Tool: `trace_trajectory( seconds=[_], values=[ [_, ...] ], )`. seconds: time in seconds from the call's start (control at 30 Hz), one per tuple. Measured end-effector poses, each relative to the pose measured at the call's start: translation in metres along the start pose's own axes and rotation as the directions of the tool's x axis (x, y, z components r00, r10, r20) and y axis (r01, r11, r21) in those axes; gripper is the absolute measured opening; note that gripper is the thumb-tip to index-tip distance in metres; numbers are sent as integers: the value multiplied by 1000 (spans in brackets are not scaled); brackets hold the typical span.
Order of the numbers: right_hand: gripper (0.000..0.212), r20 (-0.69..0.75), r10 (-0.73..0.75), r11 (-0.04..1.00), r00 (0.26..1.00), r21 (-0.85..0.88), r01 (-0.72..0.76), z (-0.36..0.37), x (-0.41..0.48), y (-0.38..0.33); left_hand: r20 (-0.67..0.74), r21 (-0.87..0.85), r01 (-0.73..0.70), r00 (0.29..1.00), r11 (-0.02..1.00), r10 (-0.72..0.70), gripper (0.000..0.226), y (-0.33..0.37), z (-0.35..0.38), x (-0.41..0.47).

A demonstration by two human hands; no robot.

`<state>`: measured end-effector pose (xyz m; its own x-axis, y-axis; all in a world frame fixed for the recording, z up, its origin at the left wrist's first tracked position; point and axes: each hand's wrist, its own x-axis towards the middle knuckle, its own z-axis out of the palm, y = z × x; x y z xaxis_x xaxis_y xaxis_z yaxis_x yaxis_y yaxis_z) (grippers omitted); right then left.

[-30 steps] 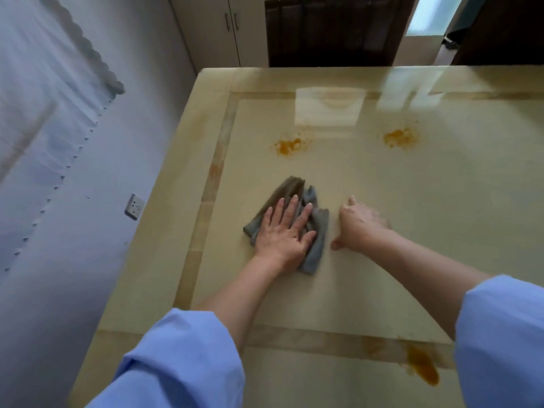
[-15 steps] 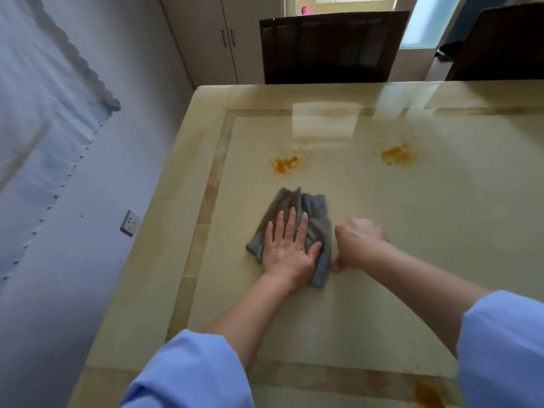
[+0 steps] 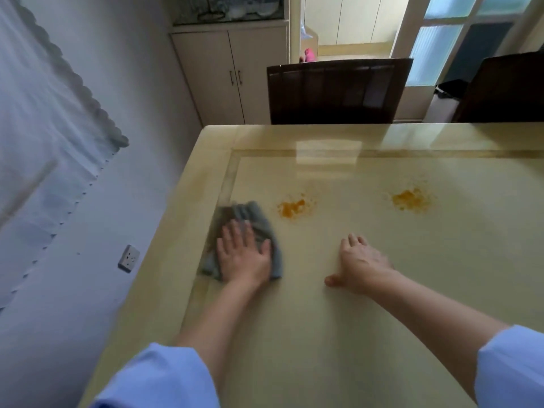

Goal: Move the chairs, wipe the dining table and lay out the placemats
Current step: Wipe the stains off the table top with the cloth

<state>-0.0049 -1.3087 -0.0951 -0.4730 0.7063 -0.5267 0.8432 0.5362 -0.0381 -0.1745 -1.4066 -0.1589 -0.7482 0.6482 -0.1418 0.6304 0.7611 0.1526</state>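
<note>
My left hand lies flat, fingers spread, pressing a grey cloth onto the glossy beige dining table near its left inlay border. My right hand rests palm down on the bare tabletop to the right of the cloth, holding nothing. Two orange stains mark the table beyond my hands: the nearer orange stain just right of the cloth, the far orange stain farther right. A dark brown chair stands at the far edge, and part of a second dark chair shows at the far right.
A white wall with a socket runs close along the table's left side, with a pale curtain hanging on it. A beige cabinet stands behind the table at the far left. A doorway and glass panels open behind the chairs.
My left hand has slid the cloth to the left, towards the table's inlay border. My right hand has opened flat and now sits apart from the cloth. The view has tilted up.
</note>
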Motion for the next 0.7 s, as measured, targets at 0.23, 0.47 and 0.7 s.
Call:
trace_trajectory(
  seconds=[0.23,0.47,0.7],
  values=[
    [56,79,18,992,997,-127,-8,-25,12,-12,27,22,-204,979,979,203,67,-19,7,12],
    [64,103,18,996,994,-87,-9,-41,34,-17,-15,-42,308,951,951,-309,70,-55,-17,75],
    [59,67,-29,991,997,-126,37,-54,48,-17,124,2,-399,910,917,395,61,101,17,49]
  ],
)
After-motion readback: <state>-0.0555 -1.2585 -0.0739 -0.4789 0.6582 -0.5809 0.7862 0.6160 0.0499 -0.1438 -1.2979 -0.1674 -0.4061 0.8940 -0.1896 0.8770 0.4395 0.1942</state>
